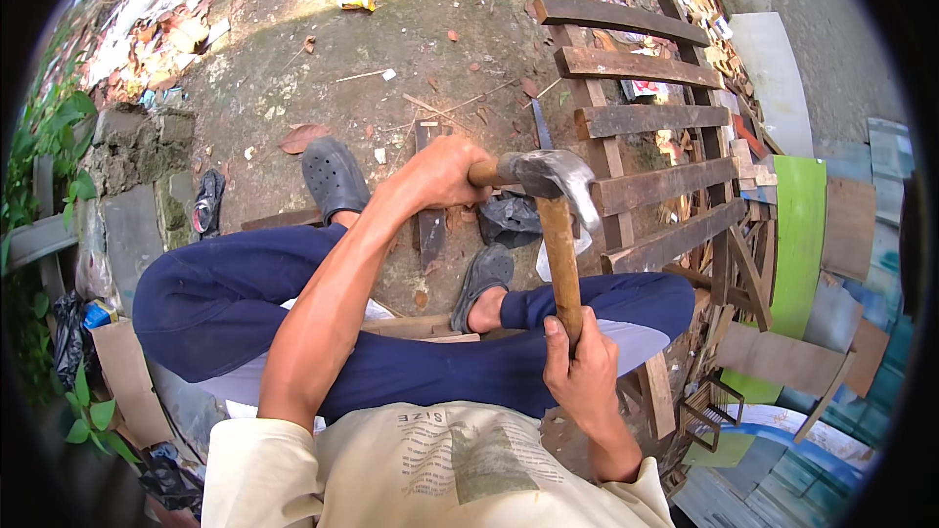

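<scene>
My left hand (pixel 440 171) grips closed on a steel-headed hammer (pixel 553 176). My right hand (pixel 582 367) grips a brown wooden stick (pixel 559 264), long axis upright, its top touching the hammer head.

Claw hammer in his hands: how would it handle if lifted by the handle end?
The hammer is probably head-heavy: the metal head sits far from the right hand at the wooden handle's end. Likely stiff, not floppy. The bare wood should grip well; the left hand steadies near the head.
</scene>
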`<action>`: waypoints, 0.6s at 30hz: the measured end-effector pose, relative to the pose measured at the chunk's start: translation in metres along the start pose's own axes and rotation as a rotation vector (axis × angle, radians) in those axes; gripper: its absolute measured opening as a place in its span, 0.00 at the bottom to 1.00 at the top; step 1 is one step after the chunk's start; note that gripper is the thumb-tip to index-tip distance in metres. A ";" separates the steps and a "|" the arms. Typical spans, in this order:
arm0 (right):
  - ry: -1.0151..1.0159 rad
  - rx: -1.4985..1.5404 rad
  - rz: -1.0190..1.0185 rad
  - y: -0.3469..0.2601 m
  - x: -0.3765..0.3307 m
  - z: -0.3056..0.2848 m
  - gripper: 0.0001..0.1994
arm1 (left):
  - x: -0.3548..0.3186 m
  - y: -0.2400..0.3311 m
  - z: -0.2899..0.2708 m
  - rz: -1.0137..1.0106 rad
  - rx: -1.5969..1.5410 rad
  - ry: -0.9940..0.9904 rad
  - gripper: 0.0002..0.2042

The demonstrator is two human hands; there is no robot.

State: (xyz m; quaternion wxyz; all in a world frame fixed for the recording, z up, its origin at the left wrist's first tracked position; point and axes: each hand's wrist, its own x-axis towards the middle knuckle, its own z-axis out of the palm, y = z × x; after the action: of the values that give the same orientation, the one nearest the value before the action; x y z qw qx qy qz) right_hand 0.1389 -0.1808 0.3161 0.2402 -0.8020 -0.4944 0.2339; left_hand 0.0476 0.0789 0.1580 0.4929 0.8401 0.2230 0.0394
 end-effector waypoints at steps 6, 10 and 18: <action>0.046 0.045 -0.004 0.007 0.004 0.004 0.08 | 0.002 -0.024 0.017 0.056 -0.037 0.135 0.12; -0.012 -0.008 0.042 0.007 0.013 0.004 0.08 | 0.003 -0.023 0.013 0.011 -0.033 0.090 0.10; 0.061 0.069 0.034 0.007 0.018 -0.002 0.09 | 0.010 -0.002 -0.007 -0.008 -0.056 0.046 0.11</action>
State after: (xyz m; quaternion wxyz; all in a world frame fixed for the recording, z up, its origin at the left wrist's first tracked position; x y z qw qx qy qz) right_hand 0.1520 -0.1676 0.3105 0.2787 -0.8081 -0.4648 0.2305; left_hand 0.0538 0.0894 0.1582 0.5112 0.8239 0.2364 0.0632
